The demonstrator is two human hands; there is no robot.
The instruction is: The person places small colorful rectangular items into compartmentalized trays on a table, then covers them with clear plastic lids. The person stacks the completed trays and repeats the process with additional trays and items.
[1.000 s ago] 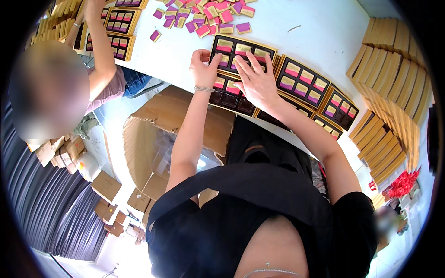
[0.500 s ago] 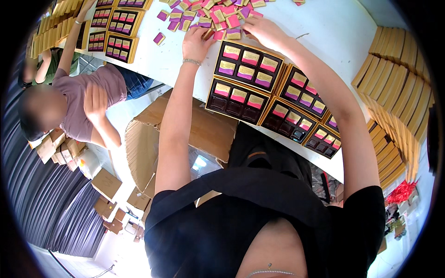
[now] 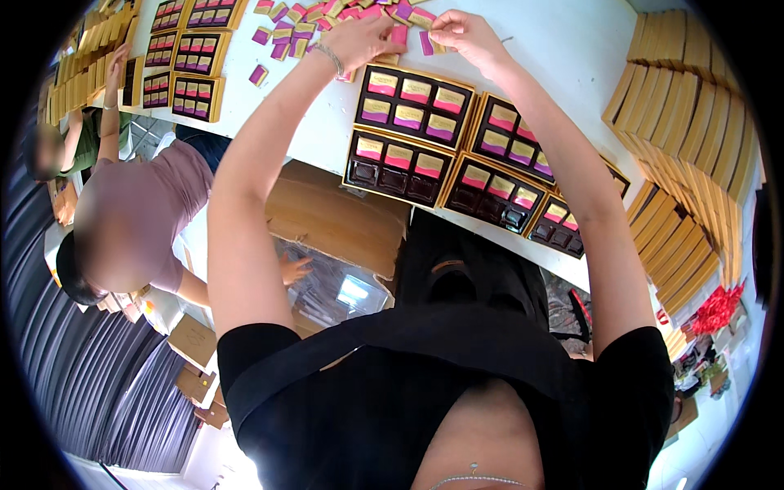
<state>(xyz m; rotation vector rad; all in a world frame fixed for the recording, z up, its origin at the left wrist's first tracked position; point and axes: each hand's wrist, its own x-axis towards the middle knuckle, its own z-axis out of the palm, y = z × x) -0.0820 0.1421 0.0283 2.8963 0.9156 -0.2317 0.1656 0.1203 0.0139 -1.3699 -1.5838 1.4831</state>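
Small wrapped chocolates in pink and gold or purple and gold lie in a loose pile at the far side of the white table. My left hand is at the pile's near edge, thumb and fingers closed around a pink wrapped chocolate. Just right of it, my right hand pinches a purple-and-gold wrapped chocolate at the fingertips. Nearer to me stand gold-edged boxes with dark trays. The far left box has two rows of chocolates; the near left box has only its back row filled.
Filled boxes stand at the table's left. Stacked gold boxes line the right side. An open cardboard carton with clear plastic inside sits below the table edge. A co-worker in a mauve shirt leans in at left, one hand by the carton.
My hands have come up from the pile's edge, each with a chocolate at the fingers. The left elbow has swung outward. The co-worker has leaned nearer and reached toward the carton.
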